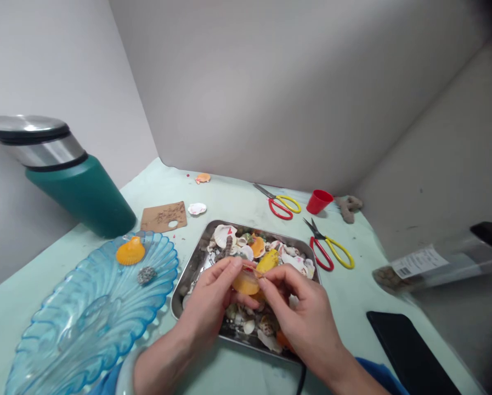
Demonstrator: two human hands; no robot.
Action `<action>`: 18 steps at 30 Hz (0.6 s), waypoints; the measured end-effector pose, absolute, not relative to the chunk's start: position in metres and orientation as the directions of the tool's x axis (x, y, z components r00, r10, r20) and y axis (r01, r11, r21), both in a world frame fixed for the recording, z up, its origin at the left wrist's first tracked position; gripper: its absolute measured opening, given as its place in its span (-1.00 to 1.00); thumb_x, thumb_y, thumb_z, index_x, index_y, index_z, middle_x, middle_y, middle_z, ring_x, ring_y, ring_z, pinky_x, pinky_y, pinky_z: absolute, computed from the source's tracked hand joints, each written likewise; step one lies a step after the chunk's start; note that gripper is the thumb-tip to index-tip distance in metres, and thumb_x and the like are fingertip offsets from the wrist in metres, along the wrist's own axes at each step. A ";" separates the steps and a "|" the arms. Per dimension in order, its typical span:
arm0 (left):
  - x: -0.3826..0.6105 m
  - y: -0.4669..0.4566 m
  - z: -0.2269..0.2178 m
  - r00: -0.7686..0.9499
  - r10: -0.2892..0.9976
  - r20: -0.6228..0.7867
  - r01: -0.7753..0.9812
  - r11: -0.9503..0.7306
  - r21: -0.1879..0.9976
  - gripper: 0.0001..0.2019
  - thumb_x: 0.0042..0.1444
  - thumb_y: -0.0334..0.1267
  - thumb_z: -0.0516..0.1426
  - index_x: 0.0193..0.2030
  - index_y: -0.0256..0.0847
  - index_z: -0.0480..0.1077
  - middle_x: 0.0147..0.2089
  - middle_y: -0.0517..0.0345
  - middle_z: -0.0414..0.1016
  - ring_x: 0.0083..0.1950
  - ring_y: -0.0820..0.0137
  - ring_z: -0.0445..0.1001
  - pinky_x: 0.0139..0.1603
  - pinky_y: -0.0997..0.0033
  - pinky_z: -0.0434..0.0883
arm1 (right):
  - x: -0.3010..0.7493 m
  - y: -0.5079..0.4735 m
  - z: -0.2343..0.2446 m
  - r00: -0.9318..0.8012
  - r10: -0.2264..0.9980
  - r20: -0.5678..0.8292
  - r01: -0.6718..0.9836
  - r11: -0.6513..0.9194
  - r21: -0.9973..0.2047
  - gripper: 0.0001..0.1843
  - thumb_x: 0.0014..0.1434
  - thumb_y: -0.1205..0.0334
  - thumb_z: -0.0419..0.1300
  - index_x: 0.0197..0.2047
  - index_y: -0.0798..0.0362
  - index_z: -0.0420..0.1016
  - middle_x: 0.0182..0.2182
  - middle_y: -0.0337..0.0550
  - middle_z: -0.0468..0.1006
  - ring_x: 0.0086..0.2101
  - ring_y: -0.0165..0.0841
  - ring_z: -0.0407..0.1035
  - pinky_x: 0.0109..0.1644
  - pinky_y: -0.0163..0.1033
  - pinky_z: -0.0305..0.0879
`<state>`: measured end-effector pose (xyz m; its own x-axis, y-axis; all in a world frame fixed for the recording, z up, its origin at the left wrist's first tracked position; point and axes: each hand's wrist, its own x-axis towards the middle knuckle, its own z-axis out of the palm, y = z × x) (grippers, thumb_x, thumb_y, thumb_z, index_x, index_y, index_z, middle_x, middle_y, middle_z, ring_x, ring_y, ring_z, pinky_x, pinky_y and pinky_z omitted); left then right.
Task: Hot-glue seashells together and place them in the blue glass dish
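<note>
Over the steel tray [197, 263], my left hand [216, 285] and my right hand [301, 304] meet with bent fingers. Between them is a rounded yellow-orange shell [246, 284], paler along its upper edge. The left thumb and fingers grip one side of it, while the right thumb and index finger pinch at its upper right edge. Whether something thin is also in that pinch, I cannot make out. Beneath the hands the tray holds many mixed shells: a white scallop shell [225, 236], a yellow shell [269, 261] and small snail shells. My hands hide part of them.
Left stands a blue scalloped plate [101, 307] bearing an orange shell [130, 251] and a grey lump [146, 275]. Behind are a green bottle [85, 192] and brown card [163, 216]. Two scissors [284, 207], a red cup [320, 202] and a black phone-like slab [410, 351] lie rightward.
</note>
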<state>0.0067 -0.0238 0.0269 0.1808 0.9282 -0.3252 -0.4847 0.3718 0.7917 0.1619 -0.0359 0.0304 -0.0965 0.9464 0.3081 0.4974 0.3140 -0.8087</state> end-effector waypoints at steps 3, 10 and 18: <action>0.007 -0.023 0.026 0.180 0.929 -0.322 -0.490 0.369 0.790 -0.54 -0.10 0.06 0.38 -0.26 -0.35 0.54 -0.39 0.06 0.57 -0.50 0.43 0.51 -0.46 0.49 0.49 | 0.162 -0.035 0.029 -0.101 0.945 0.312 0.495 0.320 -0.808 -0.79 0.27 0.20 0.16 -0.40 0.03 0.48 -0.53 -0.26 0.50 -0.54 -0.44 0.34 -0.48 -0.36 0.22; 0.007 -0.023 0.023 0.182 0.933 -0.311 -0.455 0.361 0.814 -0.52 -0.07 0.10 0.36 -0.25 -0.34 0.53 -0.41 0.09 0.56 -0.55 0.48 0.47 -0.51 0.52 0.45 | 0.161 -0.035 0.029 -0.110 0.935 0.337 0.499 0.345 -0.795 -0.76 0.27 0.20 0.16 -0.43 0.03 0.45 -0.57 -0.28 0.46 -0.57 -0.46 0.30 -0.51 -0.37 0.20; 0.005 -0.025 0.017 0.170 0.935 -0.311 -0.405 0.354 0.843 -0.52 0.00 0.14 0.30 -0.23 -0.33 0.53 -0.42 0.09 0.55 -0.58 0.49 0.45 -0.56 0.55 0.40 | 0.161 -0.036 0.029 -0.137 0.920 0.367 0.526 0.382 -0.760 -0.78 0.26 0.24 0.15 -0.43 0.04 0.45 -0.57 -0.29 0.45 -0.58 -0.47 0.29 -0.51 -0.37 0.20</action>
